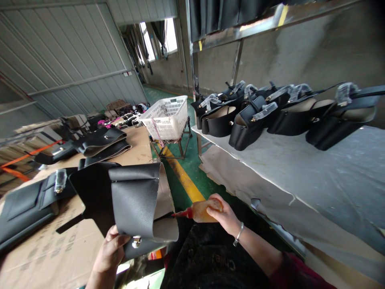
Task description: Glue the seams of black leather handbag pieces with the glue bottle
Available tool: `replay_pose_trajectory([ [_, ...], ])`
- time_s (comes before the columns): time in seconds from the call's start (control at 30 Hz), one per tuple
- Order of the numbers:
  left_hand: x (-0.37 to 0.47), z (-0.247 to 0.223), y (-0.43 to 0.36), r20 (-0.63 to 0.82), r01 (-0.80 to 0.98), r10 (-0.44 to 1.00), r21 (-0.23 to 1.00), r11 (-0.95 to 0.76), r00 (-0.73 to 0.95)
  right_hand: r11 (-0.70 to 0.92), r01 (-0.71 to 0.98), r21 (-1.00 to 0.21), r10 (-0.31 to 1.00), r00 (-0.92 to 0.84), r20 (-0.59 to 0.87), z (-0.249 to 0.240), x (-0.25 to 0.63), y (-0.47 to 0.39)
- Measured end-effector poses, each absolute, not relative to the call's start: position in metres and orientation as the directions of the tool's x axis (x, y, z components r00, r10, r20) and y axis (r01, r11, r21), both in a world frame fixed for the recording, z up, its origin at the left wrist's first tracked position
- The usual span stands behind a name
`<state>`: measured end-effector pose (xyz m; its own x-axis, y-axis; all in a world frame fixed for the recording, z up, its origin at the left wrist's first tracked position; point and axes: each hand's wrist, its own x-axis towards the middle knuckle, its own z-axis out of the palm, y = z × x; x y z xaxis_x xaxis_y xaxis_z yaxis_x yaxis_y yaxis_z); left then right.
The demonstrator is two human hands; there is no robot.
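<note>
A black leather bag [135, 202] with a beige lining is held up over the edge of the cardboard-covered table, its open side facing right. My left hand [110, 249] grips its lower edge, thumb on top, beside a small metal clasp [136, 241]. In my right hand [224, 214] is a squeeze bottle [202, 211] of amber liquid, lying nearly level. Its red nozzle points left, and the tip meets the edge at the bag's opening. Whether liquid is coming out cannot be made out.
Other black bags [27, 204] lie on the cardboard [57, 253] at left. Several finished-looking bags [251, 120] stand along the grey-covered table [331, 168] at right. A white plastic basket [168, 120] sits on a metal stand beyond a yellow floor line [183, 176].
</note>
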<state>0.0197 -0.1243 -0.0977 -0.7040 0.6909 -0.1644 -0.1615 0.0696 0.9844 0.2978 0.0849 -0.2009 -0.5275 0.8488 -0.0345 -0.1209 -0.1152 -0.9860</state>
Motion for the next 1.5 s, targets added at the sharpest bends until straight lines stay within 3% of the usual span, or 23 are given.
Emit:
replay_pose_trajectory([
  [0.27, 0.022, -0.101, -0.127, -0.197, -0.219, 0.750, 0.973, 0.071, -0.632, 0.002, -0.084, -0.997, 0.865, -0.500, 0.043, -0.201, 0.299, 0.082],
  [0.53, 0.028, -0.095, -0.120, -0.206, -0.226, 0.704, 0.972, 0.067, -0.680, -0.035, -0.084, -0.996, 0.894, -0.448, 0.006, -0.201, 0.304, 0.088],
  [0.83, 0.025, -0.097, -0.123, -0.188, -0.212, 0.723, 0.976, 0.059, -0.665, -0.031, -0.061, -0.998, 0.849, -0.529, 0.007, -0.208, 0.309, 0.090],
  [1.03, 0.026, -0.097, -0.122, -0.199, -0.218, 0.735, 0.973, 0.071, -0.648, -0.138, -0.093, -0.986, 0.760, -0.649, -0.045, -0.207, 0.316, 0.093],
  [1.23, 0.031, -0.091, -0.119, -0.187, -0.220, 0.732, 0.974, 0.053, -0.655, -0.072, -0.079, -0.994, 0.860, -0.510, -0.022, -0.207, 0.310, 0.097],
  [1.5, 0.027, -0.095, -0.123, -0.177, -0.217, 0.746, 0.975, 0.046, -0.642, -0.084, -0.091, -0.992, 0.847, -0.531, -0.023, -0.203, 0.306, 0.084],
])
